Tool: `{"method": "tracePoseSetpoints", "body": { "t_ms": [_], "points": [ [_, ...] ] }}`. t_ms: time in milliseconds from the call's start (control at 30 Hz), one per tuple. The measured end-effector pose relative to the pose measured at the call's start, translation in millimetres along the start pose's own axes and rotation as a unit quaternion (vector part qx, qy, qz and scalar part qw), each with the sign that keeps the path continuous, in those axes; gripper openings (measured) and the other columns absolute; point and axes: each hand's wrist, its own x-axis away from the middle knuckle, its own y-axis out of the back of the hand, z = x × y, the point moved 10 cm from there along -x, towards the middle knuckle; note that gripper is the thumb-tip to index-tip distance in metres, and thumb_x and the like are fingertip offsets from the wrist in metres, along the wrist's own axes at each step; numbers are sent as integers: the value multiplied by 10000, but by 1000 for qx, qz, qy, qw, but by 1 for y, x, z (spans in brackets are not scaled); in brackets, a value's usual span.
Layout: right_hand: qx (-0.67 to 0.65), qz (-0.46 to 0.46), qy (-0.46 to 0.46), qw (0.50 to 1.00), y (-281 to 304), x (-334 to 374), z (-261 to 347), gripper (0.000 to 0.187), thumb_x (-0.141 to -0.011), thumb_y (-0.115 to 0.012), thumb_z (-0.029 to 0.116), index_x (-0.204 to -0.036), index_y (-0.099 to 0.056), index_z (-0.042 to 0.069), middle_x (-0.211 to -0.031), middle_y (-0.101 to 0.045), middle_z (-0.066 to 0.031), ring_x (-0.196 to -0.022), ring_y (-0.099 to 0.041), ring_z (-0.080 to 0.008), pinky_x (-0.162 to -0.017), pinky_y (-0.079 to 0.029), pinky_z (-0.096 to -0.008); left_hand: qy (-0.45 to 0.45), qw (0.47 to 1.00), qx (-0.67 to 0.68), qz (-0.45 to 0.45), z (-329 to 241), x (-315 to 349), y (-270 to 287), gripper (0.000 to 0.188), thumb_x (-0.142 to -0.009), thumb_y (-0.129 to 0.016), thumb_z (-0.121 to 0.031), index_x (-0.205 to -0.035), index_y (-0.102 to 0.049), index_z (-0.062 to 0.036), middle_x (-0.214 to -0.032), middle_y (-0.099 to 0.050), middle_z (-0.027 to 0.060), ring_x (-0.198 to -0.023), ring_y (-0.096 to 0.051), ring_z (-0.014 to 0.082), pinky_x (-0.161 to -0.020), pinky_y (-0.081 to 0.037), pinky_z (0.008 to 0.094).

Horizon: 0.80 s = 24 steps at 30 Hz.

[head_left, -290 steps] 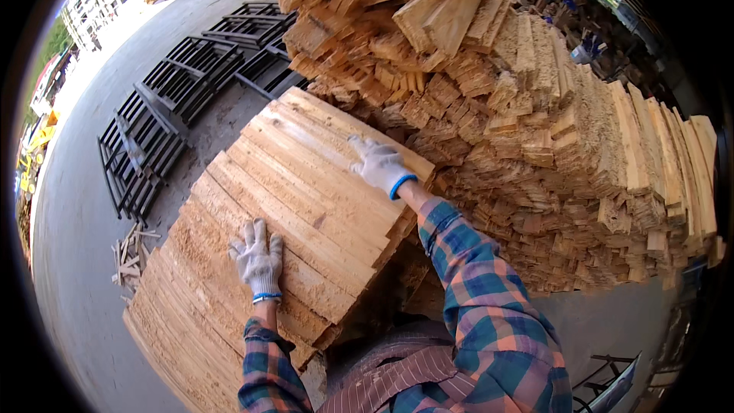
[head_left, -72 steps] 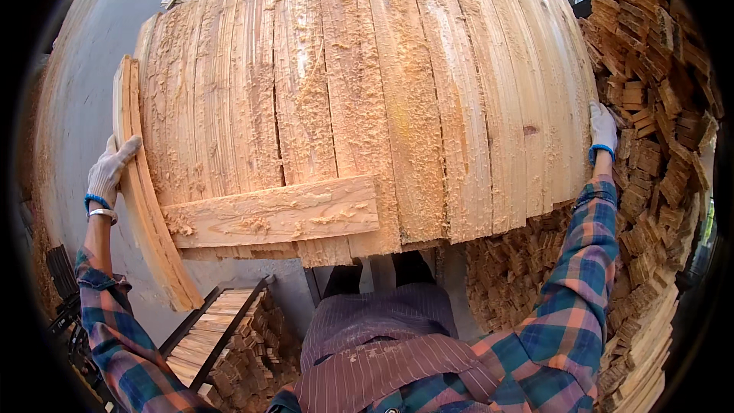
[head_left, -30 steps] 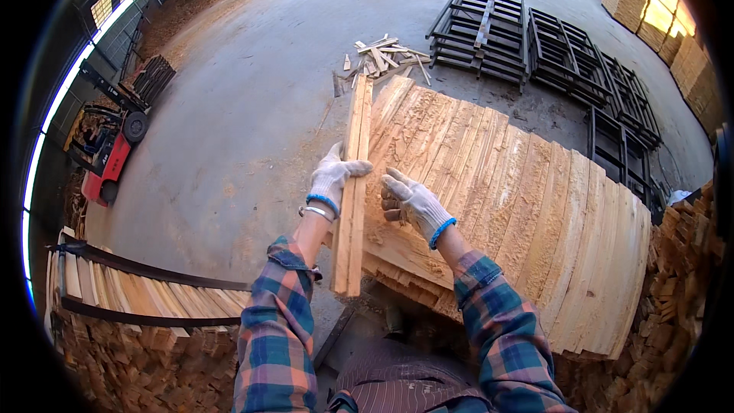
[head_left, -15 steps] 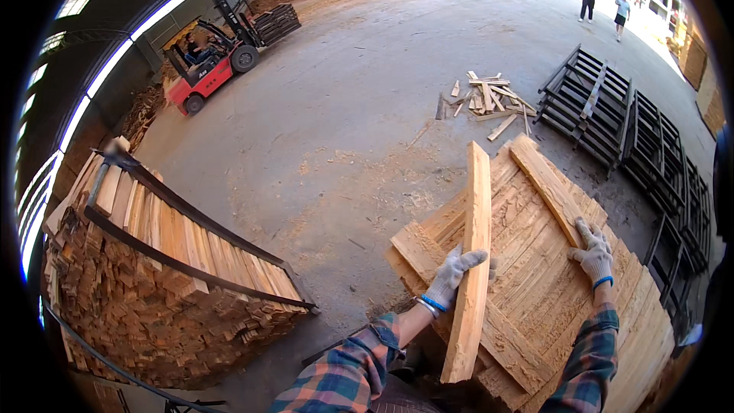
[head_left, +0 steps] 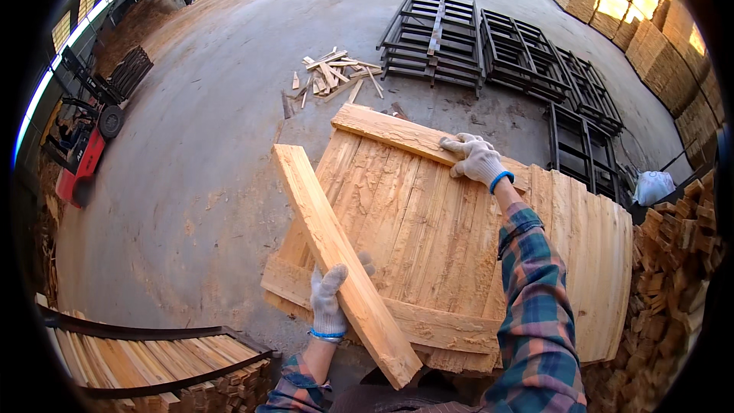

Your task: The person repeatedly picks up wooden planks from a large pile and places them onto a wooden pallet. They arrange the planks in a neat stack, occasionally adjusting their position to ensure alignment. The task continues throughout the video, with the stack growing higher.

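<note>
A red forklift (head_left: 80, 160) stands at the far left of the frame on the concrete floor (head_left: 214, 130). At lower centre, the gloved left hand (head_left: 330, 298) is wrapped around a loose plank (head_left: 336, 260) lying diagonally across the stack of boards (head_left: 459, 237). Above it, scrap offcuts (head_left: 332, 76) litter the floor. Right of centre, the gloved right hand (head_left: 478, 160) clutches a crosswise board (head_left: 397, 134) at the stack's far edge. Black metal racks (head_left: 489, 46) fill the upper right.
</note>
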Motion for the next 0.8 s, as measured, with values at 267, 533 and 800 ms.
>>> {"method": "tracePoseSetpoints", "body": {
  "t_ms": [267, 533, 800],
  "points": [
    [51, 13, -22, 998, 5, -2, 16, 788, -690, -838, 275, -1372, -500, 479, -1554, -355, -12, -1434, -307, -287, -1186, -262, -384, 1, 1000, -18, -19, -1, 1, 8, 702, -814, -733, -331, -1307, -440, 72, -1107, -629, 278, -945, -688, 328, -807, -595, 410],
    [-290, 205, 133, 925, -35, 166, 159, 951, -837, -572, 697, -1540, -268, 134, -1478, -395, -269, -1362, -400, -410, -1081, -392, -443, 38, 998, 52, 14, 15, -4, -7, 528, -937, -582, -336, -1299, -480, 36, -1127, -629, 231, -1013, -653, 307, -893, -560, 404],
    [-254, 105, 11, 962, 30, 285, 12, 1059, -629, -754, 545, -1524, -323, 180, -1283, -552, -260, -1163, -577, -380, -960, -493, -429, 40, 984, -82, 155, 104, 39, -156, 610, -1003, -565, -318, -1475, -346, 1, -1344, -514, 160, -1191, -547, 211, -957, -484, 322]
  ]
}}
